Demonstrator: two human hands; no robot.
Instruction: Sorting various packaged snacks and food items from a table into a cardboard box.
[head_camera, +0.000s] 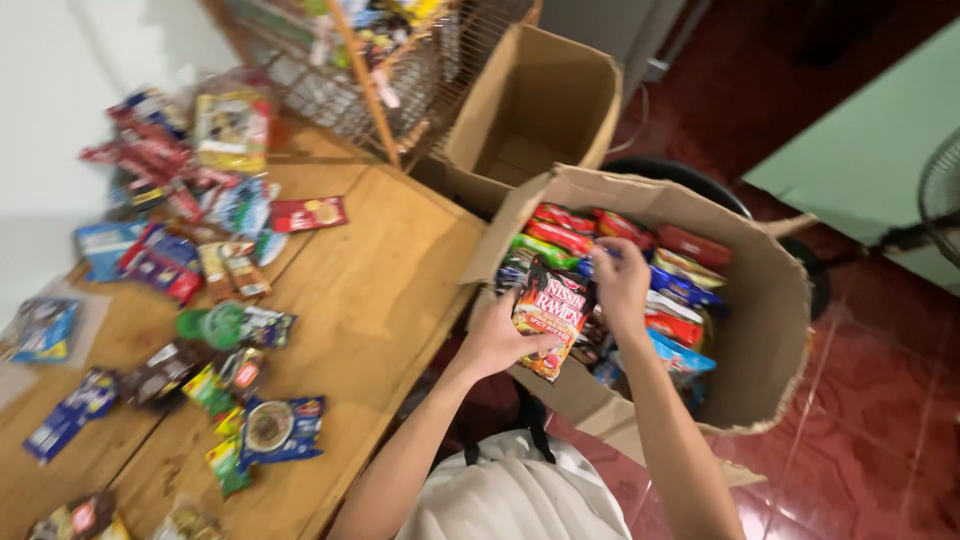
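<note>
Noodle packet held over box, centre frame.
Left hand (497, 340) clasped dark red-and-black plastic noodle packet (551, 312) above packet-filled brown cardboard box (770, 300); right hand (621, 283) pinched packet's top edge.

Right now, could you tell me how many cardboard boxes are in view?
2: a full box of snack packets under both hands, and an empty box behind it beside the wooden table. Others may be out of frame.
</note>
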